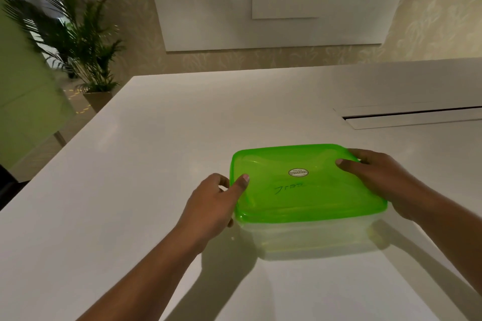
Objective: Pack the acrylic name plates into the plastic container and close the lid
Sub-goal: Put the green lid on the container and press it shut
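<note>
A clear plastic container [313, 238] is set on a white table [130, 203], near the front edge and a little right of centre. It is covered by a translucent green lid [307, 185], which lies flat across the whole rim. A small oval label [298, 172] is stuck near the middle of the lid, and some dark handwriting [288, 188] is seen just below it; neither can be read. The acrylic name plates cannot be made out through the lid or the clear wall, where only faint pale layers are seen.

The lid's left edge is gripped by the left hand [211, 203]: the thumb [241, 184] is laid on top of the lid's near-left corner, while the fingers are curled down against the side. The far-right corner is held by the right hand [386, 177], with its thumb [347, 164] pressed on the lid's top and its fingers wrapped over the far rim. Both hands are thus closed on the lid rather than spread.

Further out, a long recessed slot [412, 114] is cut into the tabletop at the right. A potted palm [86, 41] stands on the floor beyond the table's left corner, and a whiteboard [208, 8] is mounted on the patterned wall behind.
</note>
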